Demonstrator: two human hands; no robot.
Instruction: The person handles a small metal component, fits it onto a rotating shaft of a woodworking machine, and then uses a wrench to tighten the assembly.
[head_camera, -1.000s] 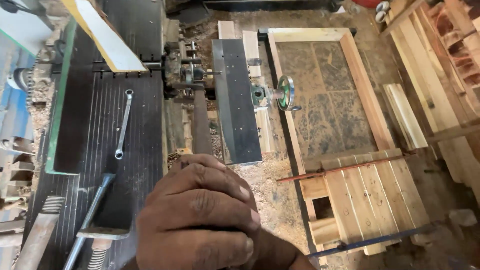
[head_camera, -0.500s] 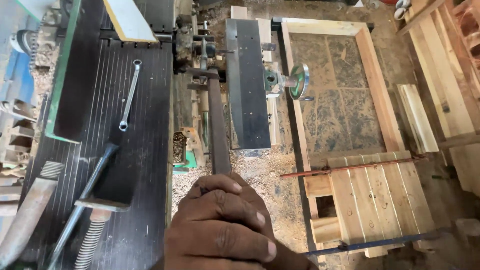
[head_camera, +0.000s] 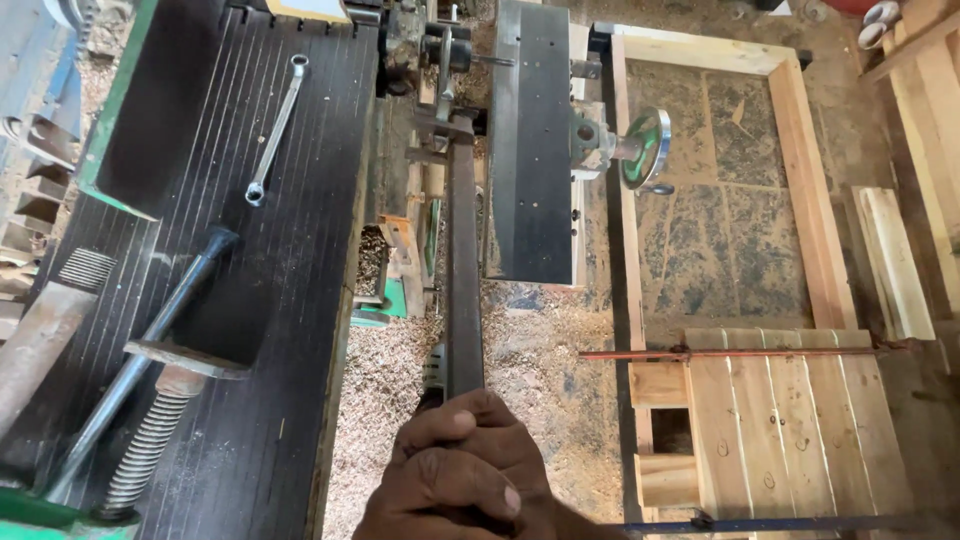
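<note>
one hand (head_camera: 465, 470) is seen at the lower centre of the head view, fingers curled closed around the near end of a long dark metal lever (head_camera: 463, 270); whether it is the left or the right hand cannot be told, and no second hand is in view. the lever runs straight away from the hand to a dark mechanism (head_camera: 440, 60) at the top of the frame, lying in the gap between two machine surfaces. to its left is a dark ribbed bench (head_camera: 290, 300) with a green edge; on it lie a ring spanner (head_camera: 275, 130), set at a slant near the far end, and a large clamp with a threaded screw (head_camera: 150, 440) and a long round bar (head_camera: 140, 360), near the front corner. to the right of the lever stands a flat black machine table (head_camera: 535, 140), and just beside that a green handwheel (head_camera: 645, 148). sawdust (head_camera: 530, 350) covers the floor beneath the lever. further right a pale wooden frame (head_camera: 800, 170) rests on the floor, with a slatted wooden panel (head_camera: 790, 420) at its near end, crossed by a thin reddish bar clamp (head_camera: 740, 353).
</note>
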